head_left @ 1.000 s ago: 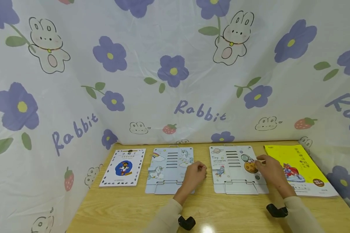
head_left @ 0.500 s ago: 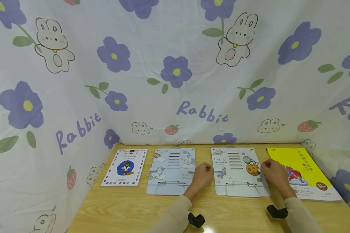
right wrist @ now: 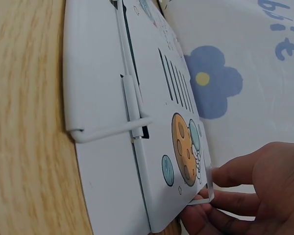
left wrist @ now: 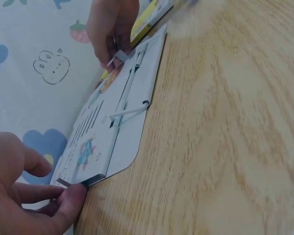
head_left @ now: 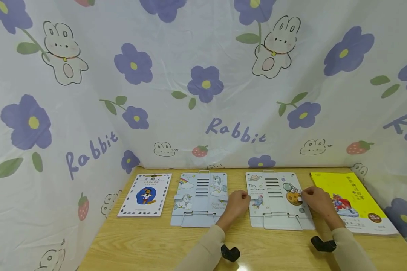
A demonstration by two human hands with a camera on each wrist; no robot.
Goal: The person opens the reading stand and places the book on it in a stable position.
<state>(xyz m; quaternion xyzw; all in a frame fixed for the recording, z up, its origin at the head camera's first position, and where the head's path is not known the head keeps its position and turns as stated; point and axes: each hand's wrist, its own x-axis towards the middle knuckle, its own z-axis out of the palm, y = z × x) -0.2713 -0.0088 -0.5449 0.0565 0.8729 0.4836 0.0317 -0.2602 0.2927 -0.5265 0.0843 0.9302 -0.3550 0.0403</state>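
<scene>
A white book stand point(head_left: 272, 205) printed "Tiny universe", with a rocket, an astronaut and an orange planet, lies on the table between my hands. My left hand point(head_left: 236, 206) pinches its left edge, thumb and fingertips at the sliding tab by the rocket point(left wrist: 85, 154). At the opposite edge, my right hand point(head_left: 319, 203) pinches a small white side tab point(right wrist: 209, 188) that stands out beside the planet point(right wrist: 183, 149). A wire page holder point(right wrist: 110, 129) crosses the stand's lower part. Left of my left hand lies a pale blue unicorn book stand point(head_left: 202, 203), partly behind that hand.
A thin white book point(head_left: 145, 195) with a blue circle lies at the far left of the wooden table point(head_left: 149, 244). The yellow book point(head_left: 352, 199) is at the right, partly behind my right hand. A rabbit-print curtain point(head_left: 169, 120) hangs behind the table.
My left hand has moved right, from over the unicorn stand to the left edge of the universe stand. My right hand has shifted slightly down along the right edge. The head view has turned a little.
</scene>
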